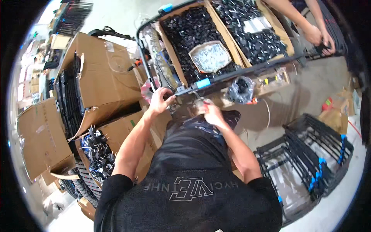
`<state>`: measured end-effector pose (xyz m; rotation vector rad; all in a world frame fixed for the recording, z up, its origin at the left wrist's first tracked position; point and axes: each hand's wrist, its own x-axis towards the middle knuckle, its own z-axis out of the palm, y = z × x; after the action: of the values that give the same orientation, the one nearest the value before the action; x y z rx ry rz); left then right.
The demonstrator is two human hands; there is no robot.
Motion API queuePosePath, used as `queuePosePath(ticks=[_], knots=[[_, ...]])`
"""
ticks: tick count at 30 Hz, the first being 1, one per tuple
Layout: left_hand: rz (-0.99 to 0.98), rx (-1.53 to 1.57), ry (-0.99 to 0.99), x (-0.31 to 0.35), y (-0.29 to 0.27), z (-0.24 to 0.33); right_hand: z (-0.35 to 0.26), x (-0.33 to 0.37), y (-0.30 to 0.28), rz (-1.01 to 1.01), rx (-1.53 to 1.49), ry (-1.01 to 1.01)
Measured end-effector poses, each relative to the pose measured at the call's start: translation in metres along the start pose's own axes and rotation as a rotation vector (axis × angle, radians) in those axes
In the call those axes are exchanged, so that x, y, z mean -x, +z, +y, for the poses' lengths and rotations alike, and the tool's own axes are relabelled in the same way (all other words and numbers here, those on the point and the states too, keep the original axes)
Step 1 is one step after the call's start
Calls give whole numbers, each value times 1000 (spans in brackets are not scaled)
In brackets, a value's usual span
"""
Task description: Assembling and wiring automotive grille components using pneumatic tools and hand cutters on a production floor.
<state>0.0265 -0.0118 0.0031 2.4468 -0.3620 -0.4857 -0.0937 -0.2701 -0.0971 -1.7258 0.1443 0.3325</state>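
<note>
My left hand (159,102) is closed at the near left corner of a black tubular metal frame (143,58), its thumb and fingers pinching the tube end. Blue pads (203,83) wrap parts of that frame. Below its near bar, my right hand (213,115) is closed around a small red object (206,103), too smeared by motion to name. Seen through the frame are open cartons (178,69) full of small black parts (185,29). A tray of silvery screws (210,57) rests on the parts.
Another person's hands (319,36) work at the frame's far right. Large cardboard boxes (110,73) stand left, one with bundled cables (96,150). A cordless drill (136,63) lies beyond. A plastic bag of black parts (240,89) sits near the bar; stacked black frames (305,158) stand right.
</note>
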Motion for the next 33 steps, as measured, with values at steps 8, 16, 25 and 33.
queuePosePath(ticks=[8, 16, 25, 33], knots=[[401, -230, 71, 7, -86, 45, 273, 32, -86, 265, 458, 399], [1032, -392, -218, 59, -297, 4, 390, -24, -63, 627, -646, 517], [783, -772, -1010, 100, -436, -195, 342, 13, -49, 508, -315, 511], [447, -935, -920, 65, -449, -210, 267, 161, -83, 525, -487, 834]])
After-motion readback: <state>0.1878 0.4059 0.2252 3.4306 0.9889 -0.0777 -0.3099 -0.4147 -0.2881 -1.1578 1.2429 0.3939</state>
